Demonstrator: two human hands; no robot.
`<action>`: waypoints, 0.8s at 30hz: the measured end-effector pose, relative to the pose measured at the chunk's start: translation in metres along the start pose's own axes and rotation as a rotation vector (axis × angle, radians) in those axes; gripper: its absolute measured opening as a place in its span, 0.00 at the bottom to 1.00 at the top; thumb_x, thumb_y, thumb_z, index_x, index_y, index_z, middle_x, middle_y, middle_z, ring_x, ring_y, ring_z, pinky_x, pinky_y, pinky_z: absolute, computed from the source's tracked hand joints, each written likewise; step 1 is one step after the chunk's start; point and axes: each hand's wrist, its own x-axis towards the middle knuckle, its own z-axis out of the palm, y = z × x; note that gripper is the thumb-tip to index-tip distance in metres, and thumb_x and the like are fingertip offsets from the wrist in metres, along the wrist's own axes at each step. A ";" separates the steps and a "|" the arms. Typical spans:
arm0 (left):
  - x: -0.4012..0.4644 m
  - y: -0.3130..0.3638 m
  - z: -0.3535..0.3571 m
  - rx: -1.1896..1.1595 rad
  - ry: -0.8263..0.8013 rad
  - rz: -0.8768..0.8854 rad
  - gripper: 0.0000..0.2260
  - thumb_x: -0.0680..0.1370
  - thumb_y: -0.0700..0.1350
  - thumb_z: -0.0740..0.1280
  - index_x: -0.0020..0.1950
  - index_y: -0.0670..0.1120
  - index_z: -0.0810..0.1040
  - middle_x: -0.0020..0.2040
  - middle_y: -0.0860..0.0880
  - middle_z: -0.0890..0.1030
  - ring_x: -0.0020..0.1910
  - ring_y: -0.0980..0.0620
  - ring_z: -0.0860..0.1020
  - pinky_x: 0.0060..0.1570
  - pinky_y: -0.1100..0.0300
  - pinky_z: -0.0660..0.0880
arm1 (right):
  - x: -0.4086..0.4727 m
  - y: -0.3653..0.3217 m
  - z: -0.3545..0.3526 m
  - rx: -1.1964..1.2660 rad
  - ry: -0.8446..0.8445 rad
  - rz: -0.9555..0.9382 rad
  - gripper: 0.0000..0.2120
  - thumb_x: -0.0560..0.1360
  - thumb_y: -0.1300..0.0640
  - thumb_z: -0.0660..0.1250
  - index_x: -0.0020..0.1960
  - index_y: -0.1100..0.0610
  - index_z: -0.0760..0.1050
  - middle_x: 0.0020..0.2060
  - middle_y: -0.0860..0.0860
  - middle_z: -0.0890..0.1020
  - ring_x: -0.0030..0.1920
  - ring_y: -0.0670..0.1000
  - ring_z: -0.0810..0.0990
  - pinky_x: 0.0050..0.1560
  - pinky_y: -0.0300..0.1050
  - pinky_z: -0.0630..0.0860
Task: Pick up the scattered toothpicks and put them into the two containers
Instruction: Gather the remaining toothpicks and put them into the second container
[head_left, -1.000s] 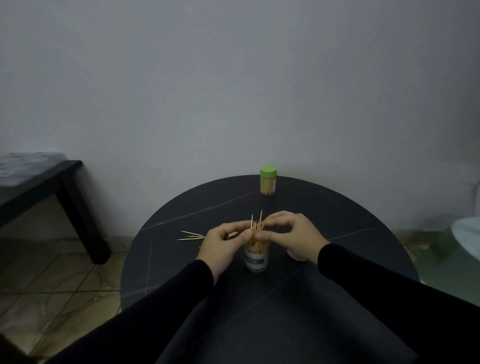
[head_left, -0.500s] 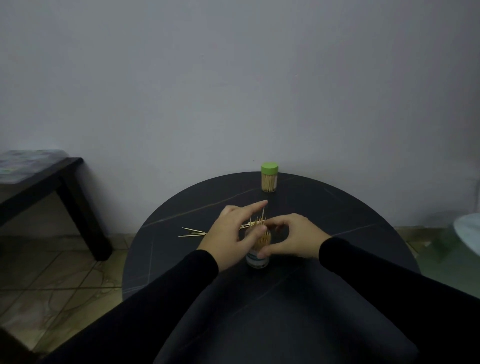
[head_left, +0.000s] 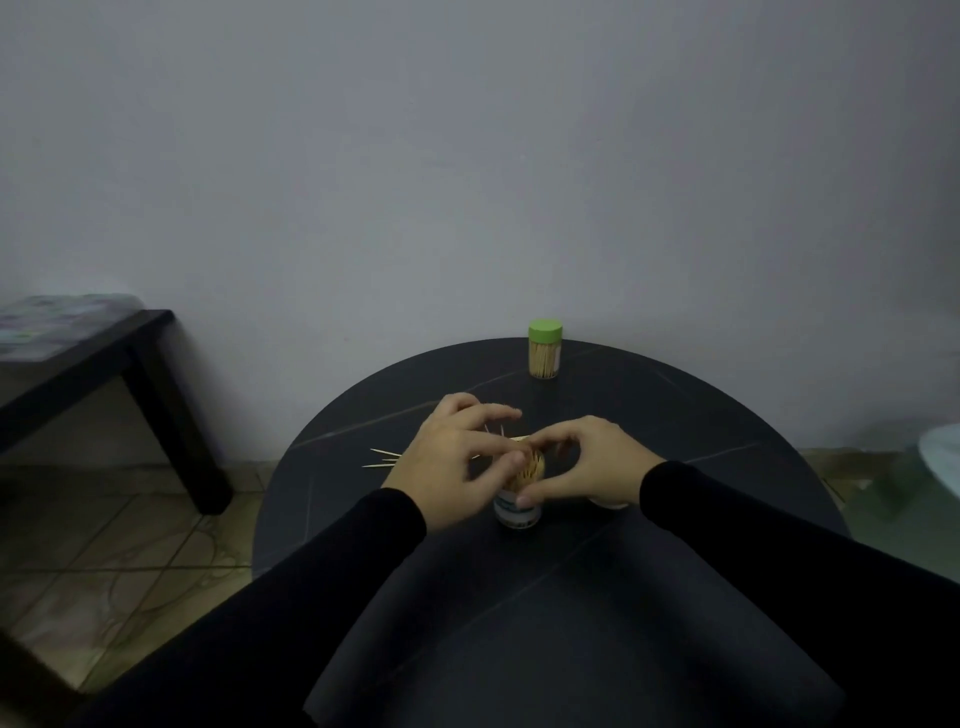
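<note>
Single view only, worn on the head, looking forward and down over a round black tabletop (head_left: 675, 415) from the 6 o'clock edge toward 12 o'clock. Wide-angle, with bowed edges. Close enough that black sleeves (head_left: 779, 571) fill the lower frame, both entering from 6 o'clock. Far rim at 12 o'clock meets a plain grey wall (head_left: 467, 156), taking up the upper half. Tiled floor (head_left: 104, 545) visible at 9 o'clock. No second view to share with.
</note>
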 end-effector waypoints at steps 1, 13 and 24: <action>-0.001 0.001 -0.001 -0.040 0.000 -0.038 0.17 0.77 0.58 0.57 0.59 0.57 0.80 0.64 0.61 0.74 0.62 0.57 0.63 0.61 0.57 0.65 | 0.000 -0.001 -0.001 -0.014 0.003 0.001 0.32 0.55 0.30 0.73 0.57 0.36 0.76 0.51 0.34 0.78 0.56 0.41 0.73 0.66 0.54 0.67; -0.007 0.008 -0.007 0.052 -0.090 -0.061 0.22 0.76 0.58 0.54 0.69 0.59 0.71 0.62 0.52 0.77 0.64 0.55 0.70 0.60 0.57 0.64 | -0.001 -0.003 -0.003 -0.047 0.008 -0.001 0.28 0.58 0.33 0.75 0.56 0.38 0.76 0.46 0.32 0.76 0.56 0.42 0.73 0.66 0.54 0.67; -0.008 0.000 -0.009 0.053 0.008 0.008 0.22 0.75 0.57 0.59 0.67 0.55 0.74 0.67 0.60 0.74 0.70 0.54 0.65 0.63 0.53 0.64 | 0.002 -0.005 -0.004 -0.081 0.041 -0.023 0.28 0.61 0.34 0.74 0.58 0.40 0.76 0.46 0.32 0.75 0.52 0.38 0.72 0.66 0.52 0.66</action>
